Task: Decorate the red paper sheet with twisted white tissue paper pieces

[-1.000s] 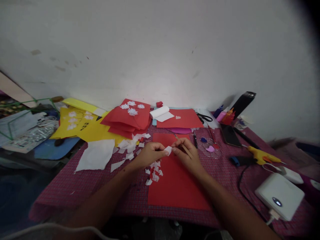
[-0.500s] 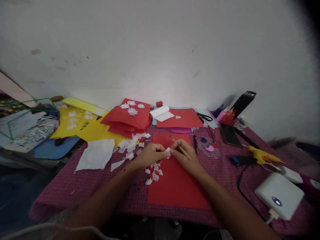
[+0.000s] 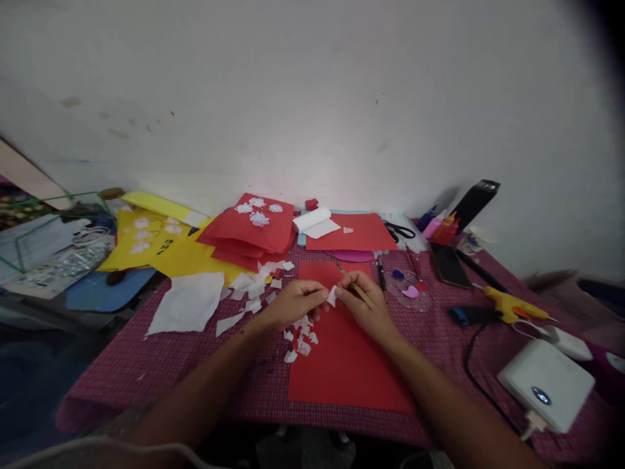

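Observation:
Over a red paper sheet, I hold a small scrap of white paper up between my two hands. The thumb and fingers of my left hand are closed at its left edge. My right hand pinches the scrap's right side. A thin paintbrush is also gripped in that hand, its dark tip pointing up and away. Torn white paper bits lie below my left hand, partly on the red sheet. Larger white scraps lie behind my left wrist.
Left are a white sheet and yellow papers. Red papers with white flowers, a paper roll and scissors lie behind. Rightward are a palette, phone, yellow glue gun, black flask and white power box.
The white scrap has turned and shows more of its face between my fingers. My fingers have shifted slightly, and the paintbrush has moved a little with my right hand.

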`<state>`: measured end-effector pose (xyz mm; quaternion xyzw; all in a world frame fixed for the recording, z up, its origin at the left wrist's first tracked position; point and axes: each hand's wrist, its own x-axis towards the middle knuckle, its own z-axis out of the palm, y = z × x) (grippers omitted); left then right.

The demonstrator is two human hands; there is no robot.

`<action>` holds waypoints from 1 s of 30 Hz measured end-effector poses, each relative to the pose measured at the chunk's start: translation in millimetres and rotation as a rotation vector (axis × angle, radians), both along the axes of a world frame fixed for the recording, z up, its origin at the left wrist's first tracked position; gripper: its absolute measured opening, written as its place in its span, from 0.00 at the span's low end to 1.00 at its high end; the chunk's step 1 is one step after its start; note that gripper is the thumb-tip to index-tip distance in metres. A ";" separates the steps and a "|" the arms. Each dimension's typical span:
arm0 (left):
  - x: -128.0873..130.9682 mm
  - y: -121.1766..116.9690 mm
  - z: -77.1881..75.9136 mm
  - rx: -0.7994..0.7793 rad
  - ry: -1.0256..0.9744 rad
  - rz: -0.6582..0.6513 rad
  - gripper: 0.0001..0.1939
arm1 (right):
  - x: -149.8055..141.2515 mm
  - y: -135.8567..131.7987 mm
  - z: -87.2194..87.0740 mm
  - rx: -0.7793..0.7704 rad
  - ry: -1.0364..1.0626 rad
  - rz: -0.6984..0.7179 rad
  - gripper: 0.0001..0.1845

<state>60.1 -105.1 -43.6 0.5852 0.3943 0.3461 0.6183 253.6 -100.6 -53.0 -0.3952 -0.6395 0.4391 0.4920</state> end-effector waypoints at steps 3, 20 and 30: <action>-0.4 0.1 -0.3 0.055 0.022 0.025 0.17 | -1.0 -1.6 1.2 0.025 -0.031 0.014 0.08; 1.6 8.7 -10.1 0.041 -0.041 0.292 0.12 | -3.4 -10.6 5.1 0.173 -0.014 -0.041 0.15; -1.4 14.1 -10.5 0.028 -0.146 0.366 0.13 | -0.7 -12.1 8.9 0.276 -0.180 0.025 0.15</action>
